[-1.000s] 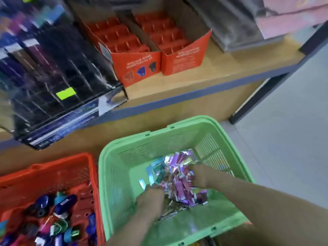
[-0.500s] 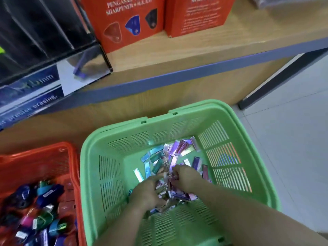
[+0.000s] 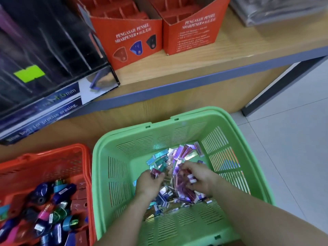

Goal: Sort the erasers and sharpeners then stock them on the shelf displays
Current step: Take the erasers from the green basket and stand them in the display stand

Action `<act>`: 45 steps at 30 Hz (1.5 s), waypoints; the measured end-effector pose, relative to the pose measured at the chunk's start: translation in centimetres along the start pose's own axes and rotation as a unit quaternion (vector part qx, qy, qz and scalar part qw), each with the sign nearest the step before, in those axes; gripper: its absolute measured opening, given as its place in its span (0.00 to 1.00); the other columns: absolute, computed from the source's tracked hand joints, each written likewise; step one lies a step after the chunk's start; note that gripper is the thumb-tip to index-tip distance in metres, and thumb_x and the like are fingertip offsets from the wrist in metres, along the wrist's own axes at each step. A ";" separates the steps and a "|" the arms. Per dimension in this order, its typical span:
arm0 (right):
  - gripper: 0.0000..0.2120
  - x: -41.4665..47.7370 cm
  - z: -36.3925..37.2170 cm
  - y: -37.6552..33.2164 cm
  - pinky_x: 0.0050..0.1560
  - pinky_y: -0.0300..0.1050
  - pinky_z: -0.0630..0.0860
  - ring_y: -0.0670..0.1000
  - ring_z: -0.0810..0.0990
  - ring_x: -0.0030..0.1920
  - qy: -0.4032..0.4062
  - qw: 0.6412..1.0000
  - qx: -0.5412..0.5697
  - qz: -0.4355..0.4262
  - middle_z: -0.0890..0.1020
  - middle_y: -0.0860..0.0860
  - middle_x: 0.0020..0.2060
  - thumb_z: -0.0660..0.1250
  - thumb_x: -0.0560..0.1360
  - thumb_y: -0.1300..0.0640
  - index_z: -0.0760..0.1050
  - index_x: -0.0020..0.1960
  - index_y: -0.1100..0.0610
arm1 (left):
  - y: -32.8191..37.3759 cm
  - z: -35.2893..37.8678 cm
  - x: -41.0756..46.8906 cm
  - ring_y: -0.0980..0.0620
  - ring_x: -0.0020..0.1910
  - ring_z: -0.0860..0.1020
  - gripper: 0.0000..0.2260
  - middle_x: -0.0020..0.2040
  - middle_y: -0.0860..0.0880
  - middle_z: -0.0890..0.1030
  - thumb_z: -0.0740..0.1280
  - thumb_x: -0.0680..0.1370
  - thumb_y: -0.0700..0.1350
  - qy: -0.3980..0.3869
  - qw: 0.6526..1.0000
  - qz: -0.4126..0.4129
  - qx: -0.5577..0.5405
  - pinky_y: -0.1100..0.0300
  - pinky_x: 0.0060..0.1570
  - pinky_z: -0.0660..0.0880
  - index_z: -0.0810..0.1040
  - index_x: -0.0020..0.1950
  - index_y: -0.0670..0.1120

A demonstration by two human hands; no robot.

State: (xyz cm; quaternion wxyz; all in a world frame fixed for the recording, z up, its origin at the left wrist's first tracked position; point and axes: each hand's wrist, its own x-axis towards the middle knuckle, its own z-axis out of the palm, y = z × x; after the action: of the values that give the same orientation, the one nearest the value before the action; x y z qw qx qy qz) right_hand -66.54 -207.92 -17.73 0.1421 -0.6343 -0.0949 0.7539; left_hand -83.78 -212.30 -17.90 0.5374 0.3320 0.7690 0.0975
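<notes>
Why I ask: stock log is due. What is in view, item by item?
green basket: one, green, on the floor below the shelf
erasers: many, purple, teal and silver, heaped in the green basket
red basket: one, orange-red, left of the green basket
sharpeners: many, blue, teal, pink, in the red basket
sharpener boxes: two, orange-red, side by side on the shelf
black display box: one, black, shelf left
shelf: one, wood, blue-grey edge
floor: pale tiles, right
left hand: in the green basket, fingers grip erasers
right hand: likewise

Left hand (image 3: 149, 183) and right hand (image 3: 199, 178) lie among shiny wrapped erasers (image 3: 184, 153) inside green slotted plastic basket (image 3: 101, 157); red slotted plastic basket (image 3: 53, 153) to their left, wooden shelf (image 3: 230, 50) beyond.
</notes>
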 end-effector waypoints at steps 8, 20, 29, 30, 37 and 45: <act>0.04 -7.9 4.9 -4.2 0.32 0.40 0.61 0.47 0.63 0.28 -0.142 0.971 0.162 -0.099 0.71 0.51 0.28 0.60 0.70 0.63 0.67 0.39 0.56 | 5.3 -4.3 -6.7 0.45 0.44 0.84 0.26 0.60 0.39 0.77 0.69 0.76 0.46 -0.058 0.860 -0.038 -0.506 0.53 0.40 0.81 0.63 0.71 0.46; 0.09 -18.0 10.6 -4.5 0.26 0.40 0.73 0.53 0.77 0.34 -0.065 0.968 0.018 -0.240 0.78 0.58 0.37 0.61 0.76 0.71 0.74 0.46 0.58 | 7.5 -9.2 -13.4 0.49 0.30 0.81 0.08 0.29 0.50 0.81 0.73 0.72 0.47 0.239 0.921 0.213 -0.222 0.48 0.37 0.79 0.77 0.35 0.47; 0.22 -23.3 14.2 -6.6 0.33 0.42 0.72 0.54 0.74 0.42 -0.193 0.918 -0.273 -0.213 0.78 0.53 0.40 0.68 0.73 0.37 0.78 0.56 0.53 | 8.9 -15.6 -19.9 0.53 0.24 0.76 0.05 0.27 0.47 0.79 0.70 0.74 0.42 0.049 0.950 0.253 -0.177 0.62 0.26 0.71 0.80 0.43 0.40; 0.22 -23.9 14.9 -6.6 0.30 0.41 0.71 0.53 0.75 0.40 -0.208 0.909 -0.296 -0.208 0.79 0.53 0.40 0.66 0.73 0.37 0.77 0.58 0.51 | 9.2 -16.3 -20.3 0.53 0.25 0.78 0.05 0.28 0.48 0.80 0.71 0.71 0.42 0.078 0.952 0.263 -0.137 0.61 0.26 0.72 0.78 0.43 0.42; 0.13 -26.0 17.1 -7.5 0.22 0.36 0.63 0.49 0.71 0.28 -0.208 0.881 -0.328 -0.270 0.78 0.51 0.34 0.60 0.81 0.50 0.74 0.57 0.58 | 11.3 -19.4 -22.1 0.50 0.36 0.81 0.08 0.35 0.49 0.82 0.68 0.65 0.48 0.188 0.925 0.313 0.101 0.51 0.40 0.78 0.73 0.41 0.50; 0.09 -26.9 14.2 -10.3 0.22 0.35 0.61 0.46 0.67 0.26 -0.210 0.882 -0.314 -0.283 0.77 0.51 0.35 0.64 0.79 0.49 0.80 0.48 0.53 | 13.2 -20.3 -24.3 0.57 0.36 0.78 0.25 0.44 0.46 0.80 0.78 0.67 0.38 0.078 0.926 0.366 -0.056 0.62 0.42 0.78 0.76 0.59 0.54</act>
State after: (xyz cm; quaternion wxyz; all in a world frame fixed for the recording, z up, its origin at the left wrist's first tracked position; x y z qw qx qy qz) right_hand -75.40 -206.65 13.15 0.1192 -0.4191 -0.5296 0.7278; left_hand -91.65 -213.07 15.53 0.4206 0.5512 0.6265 0.3561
